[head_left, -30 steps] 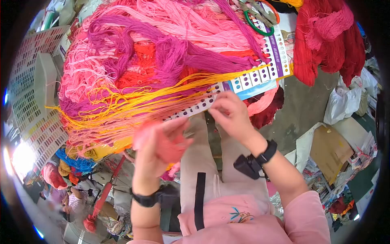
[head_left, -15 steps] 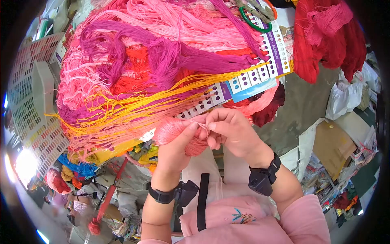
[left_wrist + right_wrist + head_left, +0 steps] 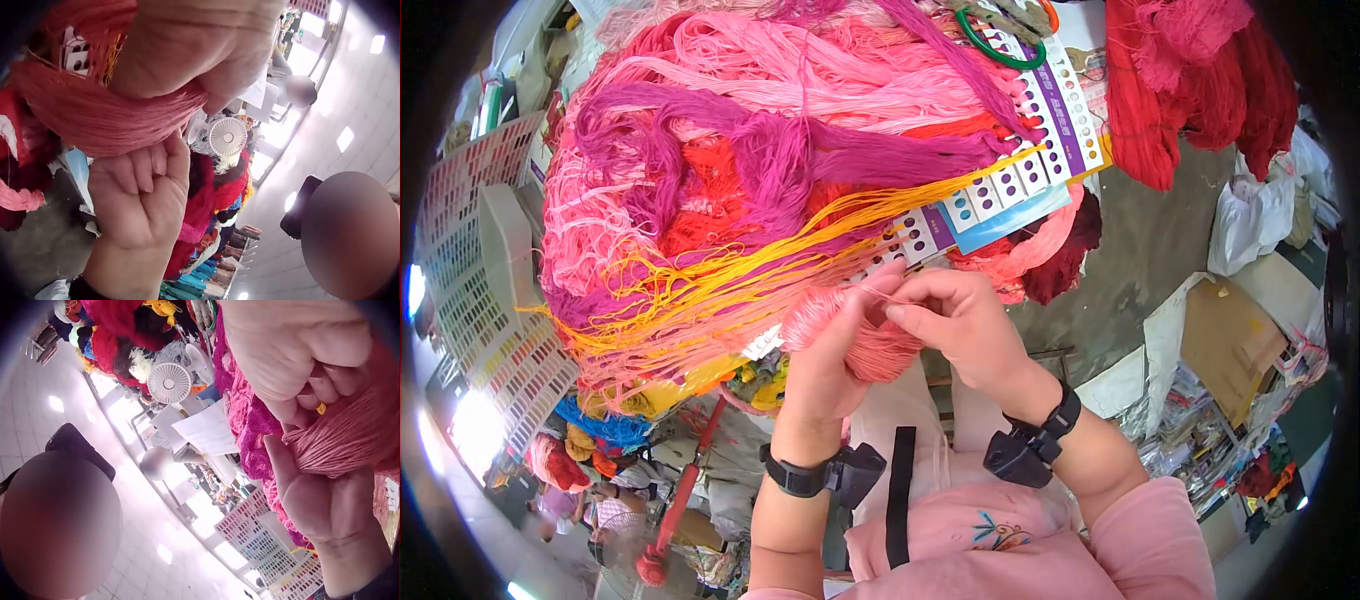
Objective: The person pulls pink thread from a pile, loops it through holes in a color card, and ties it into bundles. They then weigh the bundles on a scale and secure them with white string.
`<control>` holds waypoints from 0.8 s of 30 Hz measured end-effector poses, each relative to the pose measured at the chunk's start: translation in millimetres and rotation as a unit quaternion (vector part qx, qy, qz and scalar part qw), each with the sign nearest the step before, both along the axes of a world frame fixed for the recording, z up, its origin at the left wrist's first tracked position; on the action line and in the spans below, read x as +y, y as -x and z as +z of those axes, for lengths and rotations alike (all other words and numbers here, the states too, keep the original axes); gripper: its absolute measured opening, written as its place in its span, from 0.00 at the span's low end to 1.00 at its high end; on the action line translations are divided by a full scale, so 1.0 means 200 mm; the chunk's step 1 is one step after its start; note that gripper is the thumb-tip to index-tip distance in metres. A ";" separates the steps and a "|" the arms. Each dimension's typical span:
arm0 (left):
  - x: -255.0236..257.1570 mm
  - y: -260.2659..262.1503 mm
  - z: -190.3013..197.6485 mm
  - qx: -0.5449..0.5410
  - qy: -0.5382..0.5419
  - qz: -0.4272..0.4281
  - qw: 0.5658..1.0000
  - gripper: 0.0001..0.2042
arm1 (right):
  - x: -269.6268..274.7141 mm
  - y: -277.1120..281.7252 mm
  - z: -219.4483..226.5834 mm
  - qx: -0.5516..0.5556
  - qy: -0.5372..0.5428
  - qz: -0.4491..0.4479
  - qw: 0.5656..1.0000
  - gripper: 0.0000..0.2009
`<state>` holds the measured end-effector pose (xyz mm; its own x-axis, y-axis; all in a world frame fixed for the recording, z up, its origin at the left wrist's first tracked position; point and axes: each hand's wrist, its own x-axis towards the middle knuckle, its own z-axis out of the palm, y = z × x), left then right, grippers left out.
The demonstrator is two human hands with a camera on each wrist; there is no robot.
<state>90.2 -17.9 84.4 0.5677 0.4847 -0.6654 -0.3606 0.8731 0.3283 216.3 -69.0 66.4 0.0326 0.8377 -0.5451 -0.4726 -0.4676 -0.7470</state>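
A coral-pink thread skein [image 3: 815, 318] is gripped in the left hand [image 3: 832, 358], above the lap and at the table's near edge. At the skein's right end the right hand [image 3: 960, 325] pinches fine strands between curled thumb and fingers. In the left wrist view the skein [image 3: 94, 119] stretches between the left hand [image 3: 194, 47] and the right hand [image 3: 140, 194]. The right wrist view shows the skein [image 3: 353, 434] lying across the left hand [image 3: 331, 506], with the right hand [image 3: 294, 350] curled at its end. Exactly which strands are pinched is hidden.
Pink, magenta and yellow threads [image 3: 840, 205] cover the table, some running to punched cards [image 3: 1055, 110]. Dark red skeins [image 3: 1190, 100] hang at the upper right. A white plastic basket [image 3: 475, 210] stands left, a red-poled fan [image 3: 685, 490] lower left, cardboard [image 3: 1230, 345] at right.
The hands, apart a second ago, have come together at the skein. Since half a second ago the right hand stays at its end with strands pinched, and the head view has shifted slightly.
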 end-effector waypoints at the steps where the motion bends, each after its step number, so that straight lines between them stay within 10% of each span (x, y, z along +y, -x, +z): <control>1: -0.01 -0.01 0.00 0.042 -0.008 -0.017 0.999 0.17 | -0.02 0.00 -0.02 -0.140 -0.083 -0.006 0.987 0.04; 3: -0.01 0.01 -0.01 0.082 -0.016 -0.034 0.996 0.15 | -0.04 -0.05 0.02 -0.004 -0.062 -0.062 0.996 0.03; 7: 0.07 0.41 -0.13 -0.129 -0.030 0.228 0.965 0.10 | -0.16 -0.41 0.08 0.274 -0.083 -0.219 0.933 0.03; 8: 0.10 0.62 -0.16 0.138 -0.020 0.341 0.930 0.08 | -0.20 -0.58 0.10 0.233 -0.041 -0.273 0.932 0.04; 9: 0.13 0.84 -0.20 -0.128 0.090 0.384 0.910 0.09 | -0.25 -0.80 0.14 0.115 -0.008 -0.276 0.954 0.03; 10: 0.13 1.12 -0.26 -0.068 0.109 0.447 0.885 0.09 | -0.34 -1.09 0.11 0.136 -0.005 -0.353 0.926 0.03; 11: 0.11 1.32 -0.28 -0.006 0.127 0.506 0.853 0.10 | -0.39 -1.34 0.15 -0.137 0.033 -0.468 0.873 0.07; 14: 0.15 1.14 -0.08 -0.083 0.062 0.360 0.927 0.14 | -0.72 -2.13 0.32 -0.066 -0.282 -0.310 0.906 0.08; 17: 0.10 0.50 -0.14 -0.240 0.191 0.181 0.935 0.13 | -0.20 -1.31 0.25 -0.386 -0.154 -0.268 0.869 0.07; 18: 0.04 0.34 -0.15 -0.025 0.038 0.053 0.998 0.10 | -0.12 -1.14 0.14 -0.475 -0.072 -0.159 0.862 0.05; 20: 0.03 -0.05 -0.14 0.138 0.046 -0.057 0.988 0.10 | 0.00 -0.80 0.00 -0.324 0.015 -0.078 0.943 0.02; 24: -0.03 -0.33 -0.33 0.211 -0.026 -0.153 0.965 0.09 | 0.06 -0.46 -0.36 -0.370 -0.115 -0.015 0.922 0.04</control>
